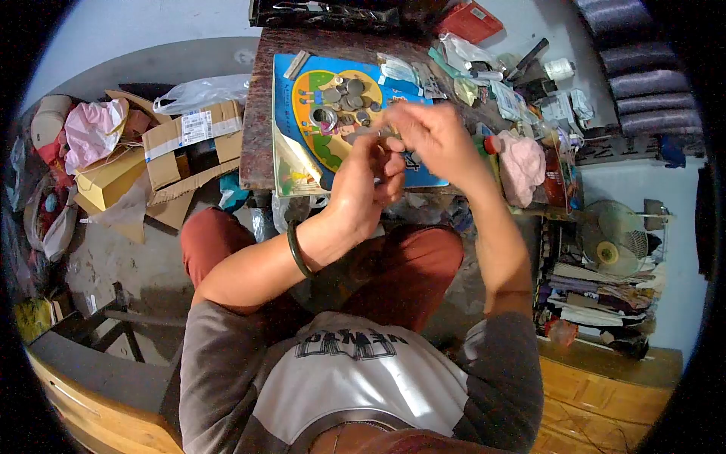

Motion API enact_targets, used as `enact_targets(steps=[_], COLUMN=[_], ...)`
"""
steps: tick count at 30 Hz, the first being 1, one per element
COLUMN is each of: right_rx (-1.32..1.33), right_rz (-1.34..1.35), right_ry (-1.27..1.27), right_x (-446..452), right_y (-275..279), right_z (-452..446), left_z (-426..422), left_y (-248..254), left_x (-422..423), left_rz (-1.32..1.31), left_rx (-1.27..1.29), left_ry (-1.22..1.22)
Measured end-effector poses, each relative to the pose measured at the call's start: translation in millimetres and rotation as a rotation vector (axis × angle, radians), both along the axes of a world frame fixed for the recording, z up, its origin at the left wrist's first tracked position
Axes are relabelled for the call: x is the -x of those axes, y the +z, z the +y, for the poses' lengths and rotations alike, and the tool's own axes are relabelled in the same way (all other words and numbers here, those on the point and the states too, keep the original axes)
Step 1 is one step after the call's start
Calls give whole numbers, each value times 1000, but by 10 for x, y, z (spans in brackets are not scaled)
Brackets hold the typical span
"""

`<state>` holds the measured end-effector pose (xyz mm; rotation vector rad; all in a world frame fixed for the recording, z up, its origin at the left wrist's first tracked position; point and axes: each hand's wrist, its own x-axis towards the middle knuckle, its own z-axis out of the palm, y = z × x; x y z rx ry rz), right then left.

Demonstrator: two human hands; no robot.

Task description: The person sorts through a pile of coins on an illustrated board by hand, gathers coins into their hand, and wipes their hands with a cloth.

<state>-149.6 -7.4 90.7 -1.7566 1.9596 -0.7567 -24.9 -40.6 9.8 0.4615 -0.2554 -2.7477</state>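
My left hand, with a dark bangle on its wrist, is raised palm up over the near edge of a blue picture book. Its fingers are curled together around something too small to make out. Close beside it on the right, my right hand is blurred by motion, its fingertips by the left fingers; what it holds, if anything, is hidden. Several round grey metal pieces lie on the book just beyond my hands, near a round metal ring or tin.
The book rests on a dark speckled table. Plastic packets and a pink cloth are to the right. Left of the table stand an open cardboard box and bags. A fan stands at the right.
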Motion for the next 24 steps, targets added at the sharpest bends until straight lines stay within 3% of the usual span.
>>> enact_targets(steps=[5,9,15,18,21,24], right_rx=[106,-21,206,182,-13,6], right_rz=[277,245,363,168,-170,-708], right_ry=[-1,-54,-8,-103,-222,-220], right_x=[189,161,348,364,375,402], right_y=[-387,-475,-614,-610,-503,-453], right_z=[-340,-460,-474,-421,-371,-304], left_z=[1,-13,-23,-24,-24,-16], left_y=[15,-3,-5,26,26,-25], left_x=[-40,-52,-82,-88,-86,-57], left_rz=[30,70,113,82,59,61], left_rx=[60,140,159,141,120,112], left_ry=[-34,-29,-31,-31,-34,-35])
